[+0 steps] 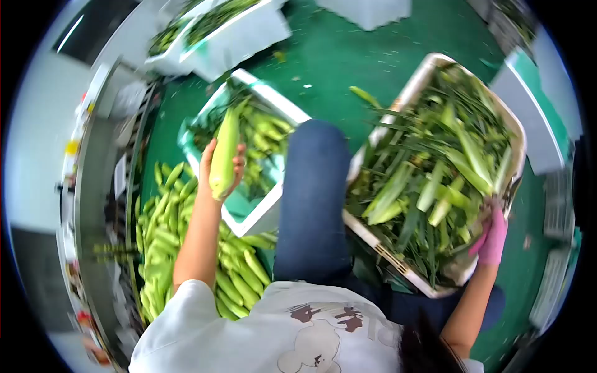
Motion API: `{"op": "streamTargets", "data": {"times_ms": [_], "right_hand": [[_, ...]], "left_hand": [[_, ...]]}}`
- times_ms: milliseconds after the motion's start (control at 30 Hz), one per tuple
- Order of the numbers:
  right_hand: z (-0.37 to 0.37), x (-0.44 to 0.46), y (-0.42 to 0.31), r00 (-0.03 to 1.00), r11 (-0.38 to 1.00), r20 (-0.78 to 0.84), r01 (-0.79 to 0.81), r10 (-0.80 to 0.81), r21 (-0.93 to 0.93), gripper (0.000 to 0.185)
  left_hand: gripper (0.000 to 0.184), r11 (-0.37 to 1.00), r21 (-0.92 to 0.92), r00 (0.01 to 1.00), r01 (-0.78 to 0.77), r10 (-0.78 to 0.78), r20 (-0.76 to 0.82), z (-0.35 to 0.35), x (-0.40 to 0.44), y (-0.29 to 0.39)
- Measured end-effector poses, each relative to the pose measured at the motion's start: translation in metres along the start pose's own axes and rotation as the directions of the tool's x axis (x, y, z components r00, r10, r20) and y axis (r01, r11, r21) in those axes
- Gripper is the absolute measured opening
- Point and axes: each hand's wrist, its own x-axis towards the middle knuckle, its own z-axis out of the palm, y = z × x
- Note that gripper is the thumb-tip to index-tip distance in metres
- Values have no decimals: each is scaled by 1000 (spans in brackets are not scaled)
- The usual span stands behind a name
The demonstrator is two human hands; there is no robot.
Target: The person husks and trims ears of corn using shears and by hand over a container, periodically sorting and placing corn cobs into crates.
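My left hand is wrapped round a pale green ear of corn, held upright above the near left part of a white foam box with husked green ears inside. My right hand, in a pink glove, is at the right side of a large white crate full of stripped husks and leaves. Its fingertips touch the lower end of a long husk; whether they grip it is hard to make out. A big pile of green corn ears lies on the floor at the left.
White boxes with green stalks stand at the upper left, another white box at the top. A metal shelf runs along the left. A white box and grey baskets stand at the right. My knee lies between the box and crate.
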Motion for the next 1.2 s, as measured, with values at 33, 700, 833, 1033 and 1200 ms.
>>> {"op": "streamTargets", "data": {"times_ms": [33,700,833,1033,1200], "right_hand": [[5,2,13,998,1000,64,-24,24,-11,48],[92,-53,15,929,869,252,-123,270,-479,52],[90,-64,7,943,873,197,-152,269,-463,49],[68,-64,16,941,892,221,-143,256,-428,45],[62,-50,9,947,920,227,-131,227,-370,47]], "left_hand": [[63,999,-20,981,-28,23,-193,-45,-46,30],[36,-777,629,989,-18,-107,-104,-304,96,-12],[29,-962,87,820,-258,-266,-506,-352,133,-60],[51,-918,122,838,-377,-394,-377,-320,120,-30],[65,-797,589,975,-132,-212,-68,-286,88,19]]}}
